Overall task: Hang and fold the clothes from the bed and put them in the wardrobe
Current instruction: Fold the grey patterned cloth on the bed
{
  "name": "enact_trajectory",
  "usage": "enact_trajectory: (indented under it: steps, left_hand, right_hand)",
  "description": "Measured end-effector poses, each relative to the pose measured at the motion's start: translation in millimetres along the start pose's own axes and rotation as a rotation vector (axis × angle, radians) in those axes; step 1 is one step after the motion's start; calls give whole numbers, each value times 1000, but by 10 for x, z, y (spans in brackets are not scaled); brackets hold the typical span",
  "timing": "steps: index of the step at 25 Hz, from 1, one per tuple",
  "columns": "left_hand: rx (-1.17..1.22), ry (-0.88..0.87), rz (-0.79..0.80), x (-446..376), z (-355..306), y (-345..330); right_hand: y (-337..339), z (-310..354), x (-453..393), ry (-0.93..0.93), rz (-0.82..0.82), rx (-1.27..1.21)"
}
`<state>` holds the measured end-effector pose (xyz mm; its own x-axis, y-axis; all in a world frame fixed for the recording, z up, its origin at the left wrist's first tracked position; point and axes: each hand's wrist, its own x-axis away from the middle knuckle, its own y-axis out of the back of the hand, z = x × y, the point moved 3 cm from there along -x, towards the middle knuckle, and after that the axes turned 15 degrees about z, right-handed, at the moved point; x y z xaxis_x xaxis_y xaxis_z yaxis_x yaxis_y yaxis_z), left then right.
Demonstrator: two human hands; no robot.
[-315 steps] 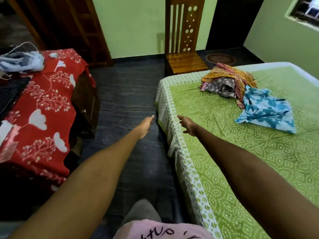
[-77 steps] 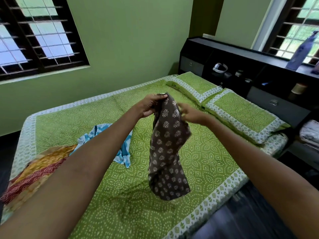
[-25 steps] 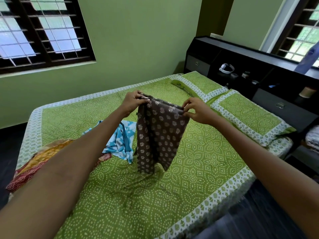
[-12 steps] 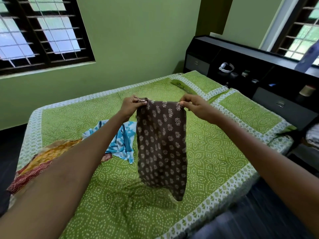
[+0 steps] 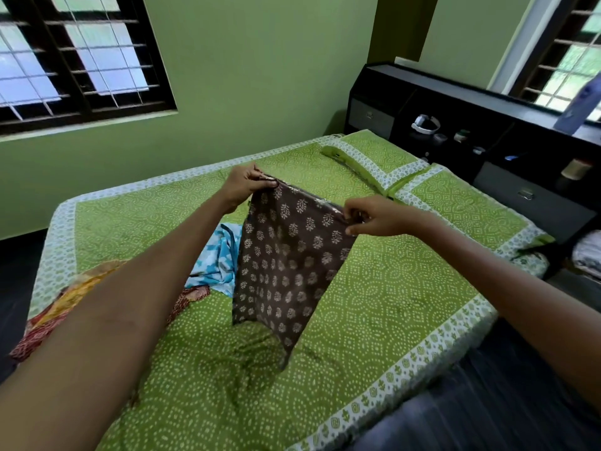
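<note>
Pinching the top corners, left hand (image 5: 244,184) and right hand (image 5: 374,216) now stretch the brown printed cotton garment (image 5: 289,255) wider, lower over the green bedspread (image 5: 390,288); folding can begin.

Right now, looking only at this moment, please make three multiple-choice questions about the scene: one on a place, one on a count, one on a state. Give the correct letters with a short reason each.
1. Where does the blue and white garment lie?
A. on the bed, left of the held cloth
B. on the pillows
C. on the floor

2. How many pillows are at the head of the bed?
A. one
B. two
C. four

3. How is the brown printed garment held?
A. spread flat on the bed
B. bunched in one hand
C. hanging, pinched at its top edge by both hands

Answers:
1. A, it rests on the green sheet beside the hanging cloth.
2. B, two green bordered pillows lie side by side.
3. C, the left hand and right hand each grip a top corner and the cloth hangs down.
</note>
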<state>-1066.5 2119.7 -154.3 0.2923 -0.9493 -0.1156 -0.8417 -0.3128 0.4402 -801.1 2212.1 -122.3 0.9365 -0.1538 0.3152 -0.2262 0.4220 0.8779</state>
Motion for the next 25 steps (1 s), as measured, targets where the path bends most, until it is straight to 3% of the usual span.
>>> enact_trajectory:
  steps: [5, 10, 14, 17, 19, 21, 25]
  left_hand:
    - [-96, 12, 121, 51, 65, -118]
    - [-183, -11, 193, 45, 49, -140]
    - [-66, -72, 84, -50, -87, -73]
    - [-197, 4, 212, -111, -29, -159]
    - [-245, -6, 230, -152, 2, -245]
    - [-197, -14, 188, -201, 26, -290]
    - [-177, -27, 210, -359, -24, -390]
  right_hand:
    - [-21, -382, -69, -163, -143, 137]
    - [40, -561, -86, -273, -192, 11]
    - [218, -496, 23, -220, -590, 0]
    - [59, -627, -70, -315, -484, 16]
    - [93, -763, -49, -365, -536, -22]
    - [167, -834, 55, -336, -575, -30]
    - [187, -930, 171, -214, -433, 24]
